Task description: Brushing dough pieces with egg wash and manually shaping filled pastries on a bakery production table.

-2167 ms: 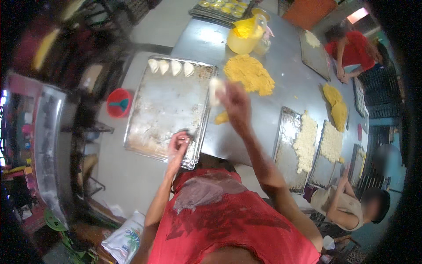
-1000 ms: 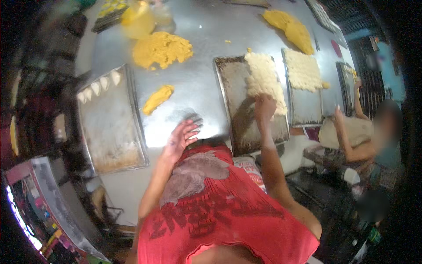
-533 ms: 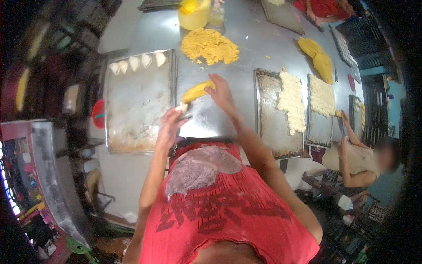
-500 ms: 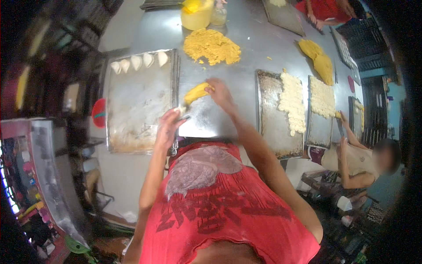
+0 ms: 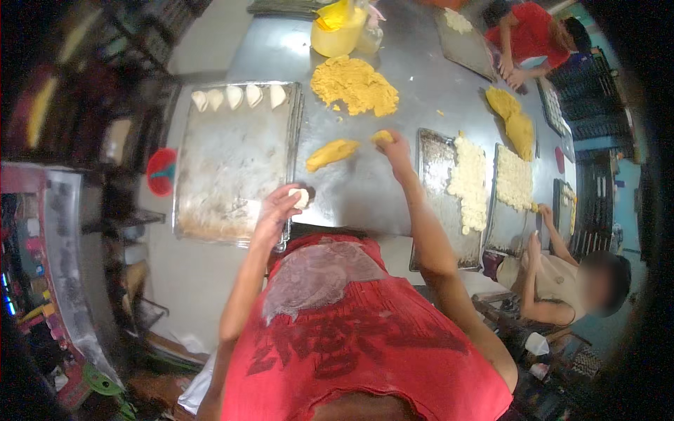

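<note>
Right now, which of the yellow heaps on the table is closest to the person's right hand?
The small long yellow lump, lying alone between the big tray and the right hand. The crumbly pile sits farther up the table, and the smooth mound lies far right.

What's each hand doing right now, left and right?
Left hand: closed on a small pale dough piece.
Right hand: closed on a small yellow filling lump.

On the steel bench [image 5: 365, 196] we saw a worn baking tray [image 5: 232, 175] with four folded pastries [image 5: 239, 96] along its far edge, a yellow jug [image 5: 338, 31], and two trays of pale dough rounds [image 5: 488, 182].
</note>
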The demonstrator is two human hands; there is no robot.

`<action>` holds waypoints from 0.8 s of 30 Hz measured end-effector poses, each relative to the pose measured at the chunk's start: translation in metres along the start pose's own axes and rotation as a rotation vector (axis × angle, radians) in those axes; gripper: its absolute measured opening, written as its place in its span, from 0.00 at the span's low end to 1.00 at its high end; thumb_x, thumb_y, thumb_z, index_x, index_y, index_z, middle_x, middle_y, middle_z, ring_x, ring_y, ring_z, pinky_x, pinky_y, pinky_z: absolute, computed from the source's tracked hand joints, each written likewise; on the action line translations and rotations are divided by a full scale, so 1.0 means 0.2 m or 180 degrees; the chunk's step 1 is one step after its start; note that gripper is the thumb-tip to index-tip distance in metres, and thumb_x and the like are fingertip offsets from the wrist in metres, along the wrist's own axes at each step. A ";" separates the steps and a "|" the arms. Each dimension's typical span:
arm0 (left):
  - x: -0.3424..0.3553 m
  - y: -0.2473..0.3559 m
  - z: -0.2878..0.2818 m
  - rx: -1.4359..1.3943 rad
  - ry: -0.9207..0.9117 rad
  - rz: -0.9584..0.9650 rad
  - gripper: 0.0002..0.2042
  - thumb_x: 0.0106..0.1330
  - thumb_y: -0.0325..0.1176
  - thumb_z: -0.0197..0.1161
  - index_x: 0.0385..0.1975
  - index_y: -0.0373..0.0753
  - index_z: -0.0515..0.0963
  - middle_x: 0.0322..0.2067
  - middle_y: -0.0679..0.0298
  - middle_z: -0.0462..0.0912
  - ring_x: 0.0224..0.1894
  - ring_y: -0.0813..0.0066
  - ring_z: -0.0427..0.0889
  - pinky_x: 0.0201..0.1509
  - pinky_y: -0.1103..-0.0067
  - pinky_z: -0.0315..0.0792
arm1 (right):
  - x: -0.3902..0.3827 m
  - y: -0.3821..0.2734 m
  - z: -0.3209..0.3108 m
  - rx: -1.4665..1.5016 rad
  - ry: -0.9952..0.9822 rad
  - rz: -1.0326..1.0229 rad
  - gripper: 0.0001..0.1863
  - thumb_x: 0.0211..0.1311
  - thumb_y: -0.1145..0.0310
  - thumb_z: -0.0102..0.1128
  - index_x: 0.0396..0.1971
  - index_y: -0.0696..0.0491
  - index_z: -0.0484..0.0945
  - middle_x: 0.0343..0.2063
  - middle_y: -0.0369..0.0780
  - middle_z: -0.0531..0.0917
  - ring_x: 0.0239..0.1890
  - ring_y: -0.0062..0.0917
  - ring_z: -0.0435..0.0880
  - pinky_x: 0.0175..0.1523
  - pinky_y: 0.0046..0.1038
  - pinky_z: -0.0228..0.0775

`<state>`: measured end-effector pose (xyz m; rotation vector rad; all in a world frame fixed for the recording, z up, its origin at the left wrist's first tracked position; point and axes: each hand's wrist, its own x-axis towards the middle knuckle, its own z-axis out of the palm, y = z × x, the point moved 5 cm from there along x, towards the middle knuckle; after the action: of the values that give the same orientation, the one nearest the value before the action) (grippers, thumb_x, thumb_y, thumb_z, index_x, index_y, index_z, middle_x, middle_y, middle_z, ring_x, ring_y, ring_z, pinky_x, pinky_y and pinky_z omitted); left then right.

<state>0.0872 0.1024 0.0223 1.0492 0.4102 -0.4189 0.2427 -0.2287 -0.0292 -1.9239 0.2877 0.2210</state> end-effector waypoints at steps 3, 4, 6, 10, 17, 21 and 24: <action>0.07 -0.12 0.11 -0.0169 -0.0148 -0.0033 0.17 0.65 0.28 0.67 0.52 0.31 0.76 0.44 0.59 0.85 0.45 0.73 0.84 0.51 0.78 0.78 | -0.17 -0.07 -0.03 0.0782 -0.0163 -0.0274 0.21 0.58 0.72 0.62 0.53 0.55 0.78 0.38 0.43 0.85 0.39 0.40 0.83 0.48 0.34 0.75; 0.09 -0.13 0.16 -0.0139 -0.0162 -0.0045 0.17 0.65 0.28 0.67 0.52 0.31 0.76 0.44 0.59 0.85 0.45 0.73 0.84 0.51 0.78 0.78 | -0.20 -0.09 -0.02 0.0431 -0.0042 -0.0606 0.22 0.56 0.72 0.63 0.53 0.56 0.78 0.38 0.43 0.85 0.38 0.41 0.82 0.48 0.36 0.75; 0.11 -0.16 0.29 0.0076 -0.0250 -0.0139 0.19 0.63 0.26 0.69 0.52 0.30 0.75 0.44 0.59 0.84 0.47 0.71 0.83 0.52 0.77 0.78 | -0.22 -0.14 0.05 -0.0260 0.0506 -0.1440 0.22 0.55 0.73 0.64 0.53 0.54 0.78 0.39 0.44 0.85 0.39 0.43 0.83 0.49 0.37 0.75; 0.14 -0.14 0.46 0.0162 -0.0204 -0.0210 0.18 0.62 0.25 0.69 0.50 0.30 0.75 0.43 0.59 0.85 0.45 0.71 0.84 0.51 0.76 0.78 | -0.17 -0.22 0.27 -0.1776 0.0381 -0.2909 0.21 0.54 0.72 0.65 0.50 0.51 0.80 0.40 0.45 0.84 0.43 0.46 0.82 0.52 0.40 0.74; 0.07 -0.10 0.42 0.0116 0.0147 0.0148 0.18 0.63 0.26 0.68 0.51 0.29 0.75 0.43 0.58 0.85 0.45 0.71 0.84 0.52 0.78 0.78 | -0.05 -0.11 0.02 -0.1193 0.0361 -0.0715 0.17 0.61 0.66 0.62 0.50 0.51 0.81 0.43 0.44 0.84 0.44 0.43 0.84 0.52 0.40 0.75; 0.07 -0.17 0.37 0.0277 0.0206 -0.0004 0.20 0.67 0.32 0.66 0.55 0.28 0.74 0.47 0.58 0.83 0.49 0.74 0.82 0.55 0.79 0.76 | -0.40 -0.21 0.01 0.1521 -0.1342 0.0006 0.21 0.68 0.61 0.59 0.54 0.59 0.76 0.48 0.40 0.82 0.50 0.29 0.81 0.53 0.32 0.74; 0.12 -0.18 0.42 -0.0216 -0.0206 -0.0165 0.22 0.71 0.37 0.62 0.58 0.28 0.72 0.50 0.59 0.81 0.53 0.75 0.79 0.60 0.79 0.73 | -0.59 -0.24 0.11 0.1400 -0.1218 0.0241 0.22 0.66 0.60 0.63 0.53 0.60 0.77 0.47 0.39 0.82 0.46 0.25 0.81 0.50 0.27 0.74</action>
<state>0.0991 0.0093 0.0204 0.9583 0.3921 -0.4808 0.1436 -0.1799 0.0395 -1.4033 0.1369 0.5236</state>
